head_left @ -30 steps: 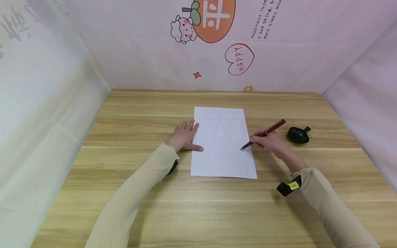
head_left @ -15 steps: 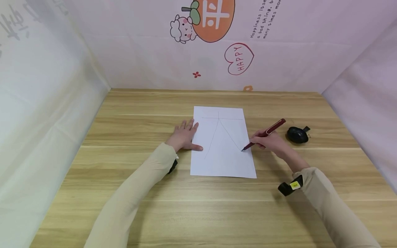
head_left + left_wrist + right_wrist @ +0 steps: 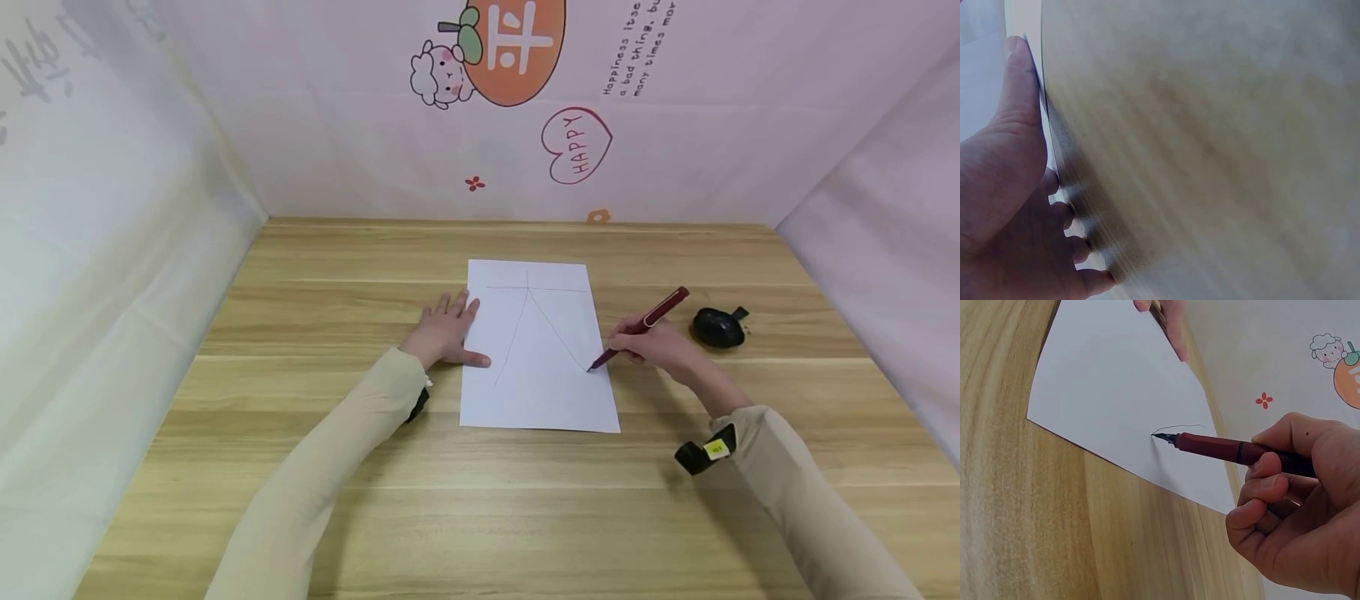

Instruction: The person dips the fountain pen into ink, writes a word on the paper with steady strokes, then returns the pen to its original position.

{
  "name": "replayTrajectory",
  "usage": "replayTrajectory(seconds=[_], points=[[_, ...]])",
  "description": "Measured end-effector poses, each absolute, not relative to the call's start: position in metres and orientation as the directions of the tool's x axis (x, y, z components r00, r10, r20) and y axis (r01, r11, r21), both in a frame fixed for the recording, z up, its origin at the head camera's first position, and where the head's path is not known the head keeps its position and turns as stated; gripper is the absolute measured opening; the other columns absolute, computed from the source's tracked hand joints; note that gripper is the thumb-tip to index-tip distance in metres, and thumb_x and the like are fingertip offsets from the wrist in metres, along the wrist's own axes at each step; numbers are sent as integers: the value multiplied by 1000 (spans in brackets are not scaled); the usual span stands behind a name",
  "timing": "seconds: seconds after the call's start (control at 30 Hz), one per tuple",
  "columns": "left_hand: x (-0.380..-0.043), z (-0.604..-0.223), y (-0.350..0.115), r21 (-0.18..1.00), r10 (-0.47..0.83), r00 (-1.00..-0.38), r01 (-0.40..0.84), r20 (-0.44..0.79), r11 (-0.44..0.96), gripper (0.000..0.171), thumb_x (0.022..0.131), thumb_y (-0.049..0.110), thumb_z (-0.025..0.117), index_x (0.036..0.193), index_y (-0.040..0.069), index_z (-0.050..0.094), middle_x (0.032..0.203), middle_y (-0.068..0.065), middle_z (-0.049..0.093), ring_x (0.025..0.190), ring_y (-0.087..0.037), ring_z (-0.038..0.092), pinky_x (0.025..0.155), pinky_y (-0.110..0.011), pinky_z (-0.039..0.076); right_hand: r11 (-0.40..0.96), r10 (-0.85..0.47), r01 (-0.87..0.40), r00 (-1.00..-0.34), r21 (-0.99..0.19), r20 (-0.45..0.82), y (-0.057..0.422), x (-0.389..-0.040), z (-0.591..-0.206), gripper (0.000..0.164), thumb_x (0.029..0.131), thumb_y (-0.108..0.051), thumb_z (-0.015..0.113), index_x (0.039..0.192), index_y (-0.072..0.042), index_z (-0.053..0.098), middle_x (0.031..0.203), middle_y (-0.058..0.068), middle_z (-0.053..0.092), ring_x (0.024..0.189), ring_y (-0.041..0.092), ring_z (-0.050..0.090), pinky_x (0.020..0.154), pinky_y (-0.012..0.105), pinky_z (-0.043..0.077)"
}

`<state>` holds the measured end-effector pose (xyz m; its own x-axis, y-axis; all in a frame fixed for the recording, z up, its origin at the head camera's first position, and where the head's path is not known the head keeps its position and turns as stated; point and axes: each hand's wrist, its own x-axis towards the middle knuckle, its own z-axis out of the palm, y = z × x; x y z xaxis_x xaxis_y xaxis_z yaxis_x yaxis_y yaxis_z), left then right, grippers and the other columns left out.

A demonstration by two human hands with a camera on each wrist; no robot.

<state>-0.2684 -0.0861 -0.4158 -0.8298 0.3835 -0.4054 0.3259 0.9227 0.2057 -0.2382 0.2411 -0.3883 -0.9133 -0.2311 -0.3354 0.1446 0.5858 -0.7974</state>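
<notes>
A white sheet of paper (image 3: 540, 400) lies on the wooden table, bearing thin dark lines: a short upright stroke, a horizontal one and two long slanting ones. My right hand (image 3: 652, 343) pinches a dark red fountain pen (image 3: 663, 308) whose nib touches the paper at the lower end of the right slanting line. In the right wrist view the pen (image 3: 1210, 446) points left, its nib on the sheet. My left hand (image 3: 444, 332) rests flat with spread fingers over the sheet's left edge; the left wrist view shows its thumb (image 3: 1020, 81) along the paper.
A small black rounded object (image 3: 718, 327) with a short tab sits on the table right of my right hand. Printed white cloth (image 3: 360, 150) rises behind the table and along both sides. A black wrist device (image 3: 703, 451) hangs by the right cuff.
My right hand has moved the pen tip slightly down and to the right, lengthening the right slanting line. The left hand stays in place on the paper.
</notes>
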Motion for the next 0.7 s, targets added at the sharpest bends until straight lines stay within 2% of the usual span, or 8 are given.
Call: replayTrajectory(seconds=[0.4,0.7], points=[[-269,-416,-86,200,381,-834,326,-400,924,108,78,67,57,152,15,-1,159,-10,-11,146,-37,-7,116,-59,8,587,-255,132,-906,-798,-337,245,-237,-387,22,90,-15,58,94,6,58,60,-6,49,61,6,46,57,23,37],[-268,-417,-86,195,377,-834,324,-403,926,108,78,68,57,152,15,0,158,-10,-12,146,-37,-7,116,-59,7,570,-278,127,-900,-812,-336,249,-234,-386,21,90,-13,57,95,7,57,59,-6,47,59,6,44,55,23,34]])
